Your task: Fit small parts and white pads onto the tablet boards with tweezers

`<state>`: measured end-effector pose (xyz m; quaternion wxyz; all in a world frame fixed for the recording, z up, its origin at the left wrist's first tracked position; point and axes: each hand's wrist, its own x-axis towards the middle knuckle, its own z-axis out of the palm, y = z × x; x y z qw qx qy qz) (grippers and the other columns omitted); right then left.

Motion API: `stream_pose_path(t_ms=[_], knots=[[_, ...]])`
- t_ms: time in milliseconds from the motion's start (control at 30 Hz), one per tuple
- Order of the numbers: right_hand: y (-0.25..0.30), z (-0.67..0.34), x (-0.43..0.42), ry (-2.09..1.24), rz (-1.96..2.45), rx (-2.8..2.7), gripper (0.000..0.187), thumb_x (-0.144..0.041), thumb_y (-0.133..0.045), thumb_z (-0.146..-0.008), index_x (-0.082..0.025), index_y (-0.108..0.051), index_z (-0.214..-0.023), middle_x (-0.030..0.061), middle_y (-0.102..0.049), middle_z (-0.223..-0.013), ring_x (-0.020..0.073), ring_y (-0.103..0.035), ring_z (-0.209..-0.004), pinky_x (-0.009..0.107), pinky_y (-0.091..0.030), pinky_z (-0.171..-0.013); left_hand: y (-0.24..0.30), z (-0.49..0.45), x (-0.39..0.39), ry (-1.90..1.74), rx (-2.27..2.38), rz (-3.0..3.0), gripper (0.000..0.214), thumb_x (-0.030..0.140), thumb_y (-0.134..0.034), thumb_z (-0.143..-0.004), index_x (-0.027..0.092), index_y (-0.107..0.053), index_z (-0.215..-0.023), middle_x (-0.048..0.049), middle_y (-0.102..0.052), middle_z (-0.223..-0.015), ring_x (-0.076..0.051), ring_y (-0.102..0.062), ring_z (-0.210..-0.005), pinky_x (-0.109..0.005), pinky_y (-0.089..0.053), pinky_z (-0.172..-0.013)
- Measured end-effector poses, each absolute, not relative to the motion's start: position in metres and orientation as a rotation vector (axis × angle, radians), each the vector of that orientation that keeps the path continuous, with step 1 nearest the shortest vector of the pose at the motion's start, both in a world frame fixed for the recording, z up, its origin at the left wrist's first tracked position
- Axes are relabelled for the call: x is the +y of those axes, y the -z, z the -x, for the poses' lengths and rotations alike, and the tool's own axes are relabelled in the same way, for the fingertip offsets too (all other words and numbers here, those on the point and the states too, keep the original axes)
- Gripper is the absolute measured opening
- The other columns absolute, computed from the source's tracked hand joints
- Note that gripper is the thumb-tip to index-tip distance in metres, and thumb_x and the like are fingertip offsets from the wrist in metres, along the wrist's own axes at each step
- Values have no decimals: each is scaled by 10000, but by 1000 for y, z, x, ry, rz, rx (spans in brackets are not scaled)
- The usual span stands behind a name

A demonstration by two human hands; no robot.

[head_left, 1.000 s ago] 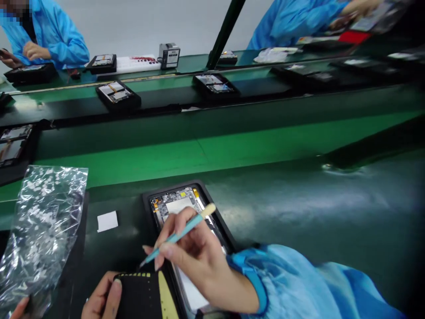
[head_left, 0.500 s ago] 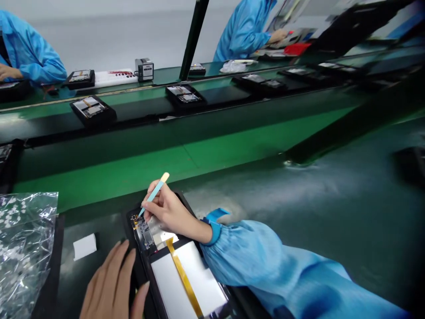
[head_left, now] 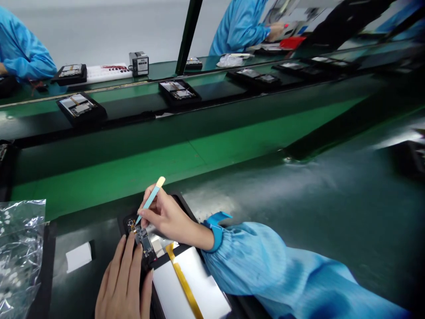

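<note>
My right hand (head_left: 162,217) grips a pair of light blue tweezers (head_left: 150,199) with a pale yellow end, wearing a blue wrist strap (head_left: 217,230). The tweezer tip points down at the corner of a circuit board (head_left: 144,241). That board sits in an opened tablet-like device (head_left: 195,279) with a silvery white battery and a yellow-orange ribbon cable (head_left: 182,281). My left hand (head_left: 122,279) lies with fingers stretched out along the device's left edge, its fingertips at the board near the tweezer tip. Nothing shows in that hand.
A clear plastic bag (head_left: 20,252) with small white bits lies at the left, beside a white paper piece (head_left: 79,257). Similar opened devices (head_left: 79,106) rest in black holders along the line beyond. Two people in blue work clothes sit across, near a small grey box (head_left: 138,64).
My left hand has moved up and right, onto the device's edge by the board. My right hand keeps the tweezers at the same corner. The view has shifted slightly.
</note>
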<state>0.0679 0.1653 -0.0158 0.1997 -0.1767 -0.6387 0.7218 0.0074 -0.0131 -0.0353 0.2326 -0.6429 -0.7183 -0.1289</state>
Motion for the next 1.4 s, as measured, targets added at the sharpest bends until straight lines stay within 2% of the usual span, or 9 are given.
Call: stream_pose_path(t_ms=[433, 800, 1067, 1233, 1400], knots=[[14, -70, 163, -1930, 509, -1849, 185, -157, -544, -834, -234, -376, -843, -76, -539, -576, 112, -586, -510, 244, -460, -513, 35, -7, -11, 299, -1966, 1795, 381, 270, -489, -849, 44, -569, -1145, -149, -625, -1213, -265, -539, -1129, -332, -426, -846], [18, -68, 163, -1934, 482, -1805, 190, -159, -549, -818, -233, -376, -844, -74, -530, -613, 110, -596, -507, 223, -437, -481, 34, -6, -13, 231, -1996, 1769, 357, 289, -492, -844, 104, -572, -1139, -107, -617, -1251, -236, -574, -1131, -317, -522, -766], [20, -68, 164, -1929, 468, -1821, 189, -167, -545, -815, -232, -370, -845, -72, -534, -617, 111, -600, -512, 224, -450, -489, 41, -6, -17, 312, -2061, 1761, 372, 332, -453, -854, 168, -538, -1177, -79, -575, -1309, -225, -545, -1188, -339, -550, -770], [21, -67, 165, -1998, 477, -1748, 192, -174, -547, -807, -232, -366, -839, -73, -540, -613, 109, -602, -505, 214, -451, -480, 40, -6, -15, 302, -2053, 1758, 336, 326, -476, -847, 150, -565, -1119, -94, -581, -1298, -236, -551, -1172, -347, -546, -760], [18, -68, 163, -1913, 489, -1827, 179, -167, -540, -813, -228, -376, -849, -69, -544, -576, 127, -601, -509, 243, -460, -503, 42, -6, -15, 329, -2072, 1761, 352, 341, -469, -855, 144, -551, -1135, -98, -572, -1308, -236, -528, -1198, -345, -539, -770]])
